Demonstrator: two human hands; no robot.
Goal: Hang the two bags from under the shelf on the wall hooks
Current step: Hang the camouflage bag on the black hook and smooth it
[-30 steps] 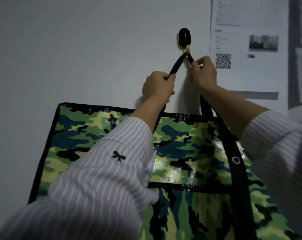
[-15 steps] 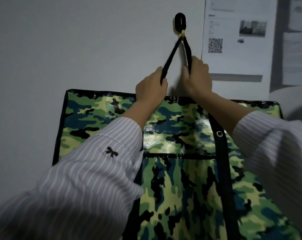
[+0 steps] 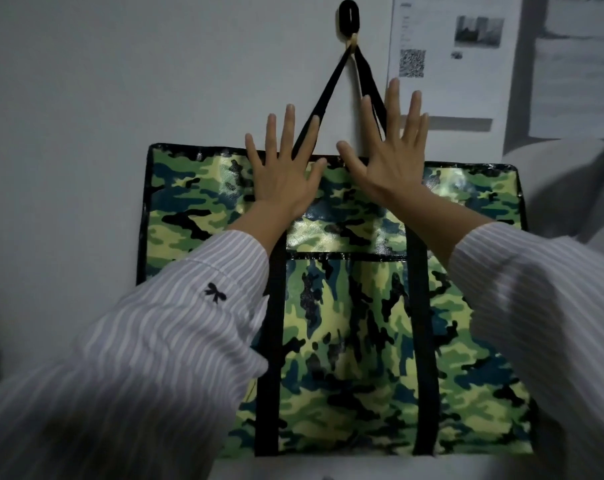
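Observation:
A green camouflage bag (image 3: 345,306) with black trim hangs flat against the white wall. Its black strap (image 3: 328,88) runs up to a black wall hook (image 3: 349,16) and loops over it. My left hand (image 3: 283,168) is spread wide with straight fingers in front of the bag's top edge, left of the strap. My right hand (image 3: 390,150) is spread the same way on the right, its fingers over the strap's right side. Neither hand grips anything. Only one bag is in view.
Printed paper sheets (image 3: 449,53) with a QR code are stuck to the wall right of the hook, and more paper (image 3: 577,64) hangs further right. A pale rounded object (image 3: 563,188) sits right of the bag.
Both hands have let go of the strap and opened with fingers spread. The bag now hangs from the hook on its own, lower in view.

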